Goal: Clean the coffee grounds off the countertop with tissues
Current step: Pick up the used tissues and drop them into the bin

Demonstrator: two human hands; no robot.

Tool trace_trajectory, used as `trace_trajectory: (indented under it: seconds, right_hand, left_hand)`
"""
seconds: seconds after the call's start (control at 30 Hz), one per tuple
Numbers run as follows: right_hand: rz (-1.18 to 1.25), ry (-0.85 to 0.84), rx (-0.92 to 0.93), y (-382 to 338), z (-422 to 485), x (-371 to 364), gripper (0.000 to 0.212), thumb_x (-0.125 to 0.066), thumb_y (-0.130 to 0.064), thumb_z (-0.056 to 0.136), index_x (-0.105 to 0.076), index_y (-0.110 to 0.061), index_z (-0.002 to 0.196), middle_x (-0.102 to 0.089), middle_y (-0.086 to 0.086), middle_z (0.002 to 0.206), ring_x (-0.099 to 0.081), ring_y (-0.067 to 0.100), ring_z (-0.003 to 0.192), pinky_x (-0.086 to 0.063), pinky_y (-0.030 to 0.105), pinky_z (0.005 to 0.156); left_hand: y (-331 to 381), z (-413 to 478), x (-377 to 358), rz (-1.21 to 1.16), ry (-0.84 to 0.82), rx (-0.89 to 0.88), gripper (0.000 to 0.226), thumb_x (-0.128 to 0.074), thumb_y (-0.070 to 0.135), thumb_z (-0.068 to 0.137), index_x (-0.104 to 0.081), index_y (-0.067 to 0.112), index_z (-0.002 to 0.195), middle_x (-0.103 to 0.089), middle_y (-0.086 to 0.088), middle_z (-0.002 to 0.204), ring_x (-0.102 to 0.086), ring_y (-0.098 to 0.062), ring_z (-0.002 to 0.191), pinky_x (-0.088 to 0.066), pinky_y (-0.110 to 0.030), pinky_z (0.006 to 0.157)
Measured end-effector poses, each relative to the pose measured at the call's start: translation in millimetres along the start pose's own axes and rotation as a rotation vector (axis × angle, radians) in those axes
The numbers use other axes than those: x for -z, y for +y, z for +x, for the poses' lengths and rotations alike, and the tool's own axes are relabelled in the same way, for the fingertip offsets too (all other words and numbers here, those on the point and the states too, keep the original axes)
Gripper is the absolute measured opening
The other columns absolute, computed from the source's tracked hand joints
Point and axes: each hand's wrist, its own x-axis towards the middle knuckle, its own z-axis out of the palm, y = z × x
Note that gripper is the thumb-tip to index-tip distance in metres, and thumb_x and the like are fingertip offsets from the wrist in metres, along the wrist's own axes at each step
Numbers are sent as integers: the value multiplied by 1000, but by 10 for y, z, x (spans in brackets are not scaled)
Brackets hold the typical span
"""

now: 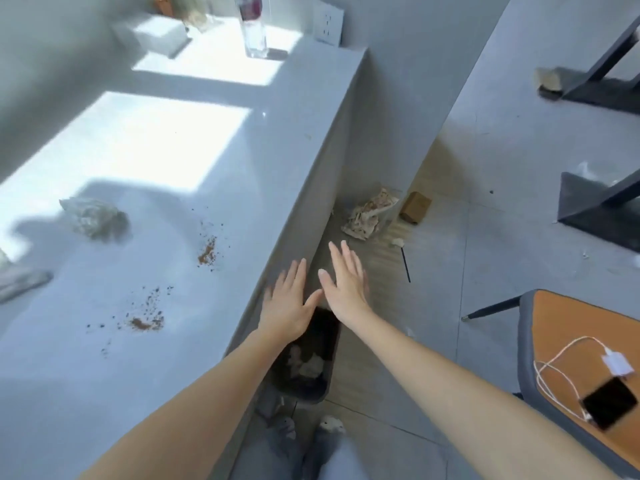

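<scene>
Brown coffee grounds lie on the grey countertop [145, 375] in two patches: one near patch [143, 322] and one farther patch [207, 254]. A crumpled tissue [95, 218] sits on the counter to the left of them. Another tissue [20, 280] lies at the left edge. My left hand [289, 303] and my right hand [346, 282] are both flat with fingers spread, holding nothing, out past the counter's right edge. Below them stands a dark trash bin [318, 362] with crumpled tissues inside.
A white tissue box [156, 36] and a clear bottle [254, 29] stand at the counter's far end. On the floor lie crumpled paper [369, 216], a small cardboard box [415, 206] and a black stick [406, 266]. A chair [554, 327] at right holds a phone [611, 401] with its cable.
</scene>
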Motion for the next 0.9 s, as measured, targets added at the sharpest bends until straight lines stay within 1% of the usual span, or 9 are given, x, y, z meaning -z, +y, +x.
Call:
trace_trajectory:
  seconds: [0.1, 0.2, 0.33, 0.43, 0.6, 0.67, 0.8, 0.9]
  right_hand:
    - [-29, 17, 142, -416, 6, 350, 57, -34, -41, 98, -10, -34, 149, 3, -8, 161, 6, 14, 147, -1, 43, 117]
    - [-117, 20, 271, -795, 31, 564, 59, -31, -42, 98, -4, -35, 149, 7, -8, 160, 10, 14, 146, 2, 44, 118]
    - [-87, -41, 387, -1325, 16, 607, 58, -28, -47, 97, -2, -38, 148, 11, -10, 160, 16, 13, 146, 7, 45, 116]
    - [-124, -107, 504, -1666, -31, 493, 59, -26, -50, 97, 3, -39, 148, 14, -11, 159, 19, 13, 145, 11, 45, 115]
    - [-170, -214, 633, -2098, -109, 166, 59, -24, -50, 98, 5, -37, 148, 18, -11, 158, 20, 12, 145, 11, 44, 116]
    - [-162, -261, 662, -2234, -103, 46, 59, -25, -48, 99, 4, -36, 149, 17, -12, 158, 19, 11, 145, 10, 43, 117]
    - [-82, -307, 660, -2515, -47, -160, 57, -30, -43, 99, -6, -33, 150, 5, -9, 161, 11, 11, 146, 4, 41, 118]
    - [-81, -354, 672, -2650, 35, -313, 57, -33, -42, 99, -9, -31, 150, 1, -7, 161, 7, 12, 147, 1, 40, 120]
  left_hand:
    - [120, -135, 439, 156, 124, -1, 69, -19, 59, 93, 10, 28, 147, 8, 6, 159, 10, -16, 146, 8, -44, 116]
    - [164, -293, 843, 245, 224, 7, 71, -16, 61, 91, 13, 28, 147, 12, 7, 159, 16, -16, 144, 13, -44, 115]
    - [97, -526, 1279, 358, 368, 69, 73, -13, 63, 90, 18, 27, 145, 20, 8, 157, 25, -16, 142, 20, -46, 110]
    - [-30, -708, 1515, 356, 436, 153, 72, -10, 63, 89, 20, 28, 144, 25, 10, 154, 28, -15, 140, 22, -46, 109]
    - [-409, -1042, 1776, 328, 492, 307, 73, -12, 63, 90, 21, 27, 144, 27, 9, 152, 31, -13, 136, 22, -46, 109]
    - [-581, -1140, 1876, 314, 496, 365, 73, -13, 62, 91, 22, 27, 143, 26, 7, 154, 28, -15, 139, 20, -47, 111]
    - [-884, -1261, 2066, 282, 496, 436, 71, -15, 61, 92, 20, 28, 144, 22, 7, 156, 23, -16, 142, 18, -47, 111]
    - [-1091, -1271, 2151, 245, 493, 486, 72, -17, 59, 92, 17, 26, 146, 21, 6, 157, 22, -16, 143, 18, -47, 112]
